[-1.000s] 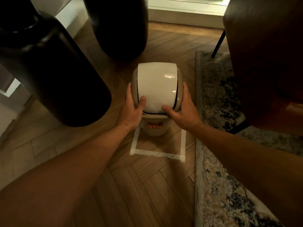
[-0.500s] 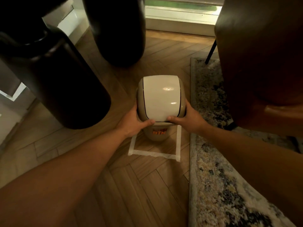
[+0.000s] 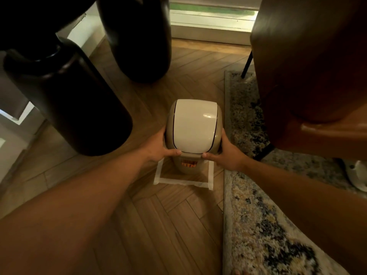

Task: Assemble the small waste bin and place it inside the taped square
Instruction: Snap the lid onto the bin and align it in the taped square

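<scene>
A small beige waste bin [image 3: 188,167] with an orange label stands on the wood floor inside a square of white tape [image 3: 183,182]. Its beige lid with a white swing flap [image 3: 193,126] sits on top of the body. My left hand [image 3: 158,148] grips the lid's left side, thumb on the front rim. My right hand [image 3: 226,153] grips the right side, thumb likewise on the front rim. The far side of the tape square is hidden behind the bin.
Two large dark round vessels stand to the left [image 3: 67,100] and behind [image 3: 137,38]. A patterned rug [image 3: 258,225] lies along the right, with a brown chair [image 3: 309,76] and its thin black legs on it. A white object [image 3: 357,175] lies at the right edge.
The bin looks smaller and lower over the tape square than before. My thumbs have slid from the white flap down to the lid's front rim.
</scene>
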`<state>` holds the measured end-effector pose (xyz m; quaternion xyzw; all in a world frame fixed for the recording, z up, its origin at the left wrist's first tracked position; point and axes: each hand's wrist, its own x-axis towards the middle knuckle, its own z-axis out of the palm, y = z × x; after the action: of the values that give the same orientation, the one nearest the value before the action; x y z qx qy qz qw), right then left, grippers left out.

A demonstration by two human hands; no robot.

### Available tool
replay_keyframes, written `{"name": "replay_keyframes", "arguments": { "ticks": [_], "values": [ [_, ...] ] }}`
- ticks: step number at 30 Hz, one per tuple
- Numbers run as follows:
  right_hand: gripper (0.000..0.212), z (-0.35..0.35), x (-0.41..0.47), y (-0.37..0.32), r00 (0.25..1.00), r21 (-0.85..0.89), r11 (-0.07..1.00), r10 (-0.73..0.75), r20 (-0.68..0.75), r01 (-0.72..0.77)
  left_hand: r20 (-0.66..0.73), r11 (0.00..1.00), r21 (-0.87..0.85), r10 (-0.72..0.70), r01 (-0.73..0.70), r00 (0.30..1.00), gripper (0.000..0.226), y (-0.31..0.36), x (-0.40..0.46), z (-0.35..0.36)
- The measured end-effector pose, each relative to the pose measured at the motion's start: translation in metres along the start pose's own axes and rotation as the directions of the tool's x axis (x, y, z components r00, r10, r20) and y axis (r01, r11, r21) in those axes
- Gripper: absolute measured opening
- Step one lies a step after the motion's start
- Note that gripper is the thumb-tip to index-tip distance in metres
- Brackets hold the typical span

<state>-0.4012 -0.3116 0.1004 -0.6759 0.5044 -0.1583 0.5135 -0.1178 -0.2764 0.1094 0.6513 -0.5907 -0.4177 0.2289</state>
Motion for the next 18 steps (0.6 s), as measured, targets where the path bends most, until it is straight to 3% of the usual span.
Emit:
{"name": "replay_keyframes", "arguments": {
  "ticks": [7,12,18],
  "values": [
    [0.136,0.002,-0.021,0.001,0.998,-0.031,0.999,0.023,0.051,-0.021,0.036,0.999,0.046,0.009,-0.011,0.999,0.114,-0.001,-0.021,0.002],
    [0.133,-0.003,-0.019,0.001,1.0,-0.186,0.983,0.001,0.016,0.002,0.002,0.999,-0.024,0.042,-0.042,0.999,0.118,-0.005,-0.025,0.004],
    [0.126,0.002,0.001,-0.009,0.993,-0.223,0.974,-0.052,-0.102,0.028,-0.154,0.999,0.043,0.007,0.0,0.988,0.096,-0.008,-0.006,0.004]
  ]
}}
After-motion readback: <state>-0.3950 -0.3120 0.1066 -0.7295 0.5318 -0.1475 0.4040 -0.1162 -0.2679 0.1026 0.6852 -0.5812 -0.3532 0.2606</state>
